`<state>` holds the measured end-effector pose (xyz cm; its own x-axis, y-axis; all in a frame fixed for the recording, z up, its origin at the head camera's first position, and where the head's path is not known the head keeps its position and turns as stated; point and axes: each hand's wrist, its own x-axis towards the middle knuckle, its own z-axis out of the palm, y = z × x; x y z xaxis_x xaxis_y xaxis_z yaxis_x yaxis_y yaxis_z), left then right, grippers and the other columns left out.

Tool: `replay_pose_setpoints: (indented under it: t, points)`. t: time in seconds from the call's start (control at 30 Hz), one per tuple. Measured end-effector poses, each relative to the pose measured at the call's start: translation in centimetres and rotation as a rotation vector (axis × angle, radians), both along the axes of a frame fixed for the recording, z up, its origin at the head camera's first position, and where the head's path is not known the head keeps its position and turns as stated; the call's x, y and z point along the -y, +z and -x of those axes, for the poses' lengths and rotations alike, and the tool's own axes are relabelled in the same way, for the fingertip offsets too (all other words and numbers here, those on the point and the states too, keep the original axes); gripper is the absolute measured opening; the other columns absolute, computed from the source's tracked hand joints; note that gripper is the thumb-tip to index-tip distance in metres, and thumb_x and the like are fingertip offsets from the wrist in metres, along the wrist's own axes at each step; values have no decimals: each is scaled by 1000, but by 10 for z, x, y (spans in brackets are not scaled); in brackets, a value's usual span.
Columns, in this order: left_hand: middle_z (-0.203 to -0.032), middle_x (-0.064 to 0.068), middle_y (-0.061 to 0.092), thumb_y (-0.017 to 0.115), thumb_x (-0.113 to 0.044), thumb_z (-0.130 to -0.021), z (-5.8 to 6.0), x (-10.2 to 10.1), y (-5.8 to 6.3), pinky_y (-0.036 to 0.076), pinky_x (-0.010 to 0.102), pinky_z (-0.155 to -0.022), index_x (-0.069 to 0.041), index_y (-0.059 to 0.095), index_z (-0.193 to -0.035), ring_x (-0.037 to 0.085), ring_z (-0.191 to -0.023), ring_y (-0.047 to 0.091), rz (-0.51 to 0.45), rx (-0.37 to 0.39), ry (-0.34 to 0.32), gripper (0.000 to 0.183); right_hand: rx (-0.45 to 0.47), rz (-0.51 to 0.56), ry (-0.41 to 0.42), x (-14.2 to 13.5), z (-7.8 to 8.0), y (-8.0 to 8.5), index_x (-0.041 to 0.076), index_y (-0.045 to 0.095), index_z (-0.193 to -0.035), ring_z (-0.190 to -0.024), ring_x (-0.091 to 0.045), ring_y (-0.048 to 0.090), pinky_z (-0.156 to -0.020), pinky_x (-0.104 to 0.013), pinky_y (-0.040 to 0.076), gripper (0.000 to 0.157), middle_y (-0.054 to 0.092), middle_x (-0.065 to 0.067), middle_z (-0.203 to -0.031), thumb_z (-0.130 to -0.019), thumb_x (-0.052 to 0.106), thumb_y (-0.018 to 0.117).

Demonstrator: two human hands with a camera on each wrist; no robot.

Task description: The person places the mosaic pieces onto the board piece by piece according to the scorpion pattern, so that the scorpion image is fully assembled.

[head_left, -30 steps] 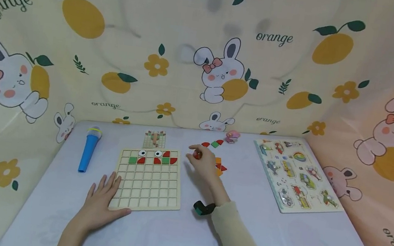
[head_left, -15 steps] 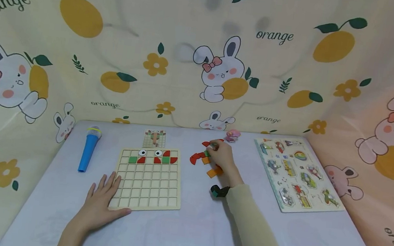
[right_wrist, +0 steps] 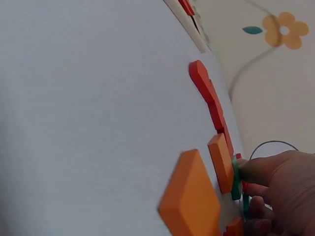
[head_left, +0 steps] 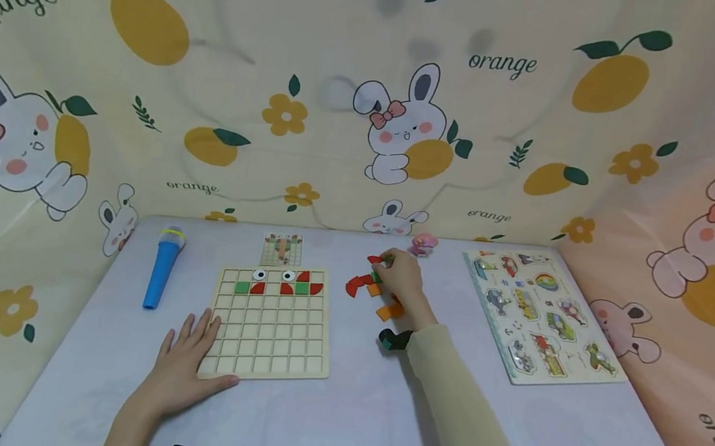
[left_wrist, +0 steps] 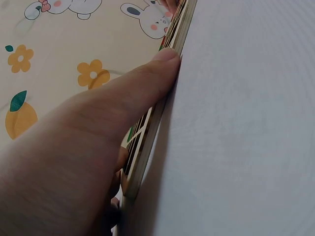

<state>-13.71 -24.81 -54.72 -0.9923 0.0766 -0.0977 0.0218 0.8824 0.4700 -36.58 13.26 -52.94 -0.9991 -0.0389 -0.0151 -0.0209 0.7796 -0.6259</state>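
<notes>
My left hand (head_left: 178, 361) lies spread at the lower left corner of a wooden grid board (head_left: 267, 331), the thumb along its front edge. In the left wrist view the thumb rests against the board's side (left_wrist: 155, 123). Two eye tiles and several red and green tiles sit in the board's upper rows. My right hand (head_left: 405, 282) is among the loose tiles right of the board; its thumb and fingers pinch a green tile (right_wrist: 236, 188), partly hidden by the hand. Beside it are red tiles (right_wrist: 209, 93) and orange tiles (right_wrist: 189, 196).
A small pattern card (head_left: 282, 250) lies behind the board. A blue toy microphone (head_left: 161, 270) is at the left, a pink figurine (head_left: 423, 244) at the back. On the right lies a picture puzzle board (head_left: 540, 320). A printed curtain (head_left: 320, 196) borders the table.
My right hand has moved right and away from me, from beside the board to the loose tiles. The red tile it held now lies among them. My left hand has stayed put.
</notes>
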Motion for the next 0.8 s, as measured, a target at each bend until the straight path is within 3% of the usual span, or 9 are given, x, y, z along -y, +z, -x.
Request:
replay_pose_setpoints:
  t: [0.13, 0.37, 0.6, 0.8]
  points:
    - [-176, 25, 11, 73, -77, -80, 1, 1, -1, -5, 75, -124, 0, 23, -167, 55, -160, 1, 3, -4, -1, 127, -21, -29, -9, 2, -2, -1, 3, 72, -119, -89, -29, 60, -81, -38, 53, 36, 69, -12, -97, -99, 32, 76]
    - [-175, 26, 11, 75, -76, -80, 0, 0, 1, -5, 75, -123, 0, 23, -167, 54, -160, 0, -9, -2, 1, 127, -20, -29, -32, 9, -8, 4, 2, 71, -113, -82, -29, 59, -75, -38, 51, 37, 68, -12, -93, -97, 35, 78]
    - [-176, 25, 12, 74, -77, -80, 0, -1, 1, -5, 75, -124, 1, 24, -167, 54, -160, 0, -3, 1, 1, 127, -15, -23, 8, 7, -5, 3, 4, 71, -126, -91, -31, 60, -85, -43, 55, 41, 73, -15, -109, -98, 34, 77]
    - [-176, 25, 12, 75, -77, -80, 0, 0, 1, -5, 76, -123, 1, 24, -167, 54, -160, 1, -6, 0, 0, 127, 5, -17, 76, 3, 0, 2, 10, 73, -132, -92, -30, 60, -84, -42, 55, 38, 74, -13, -108, -100, 31, 74]
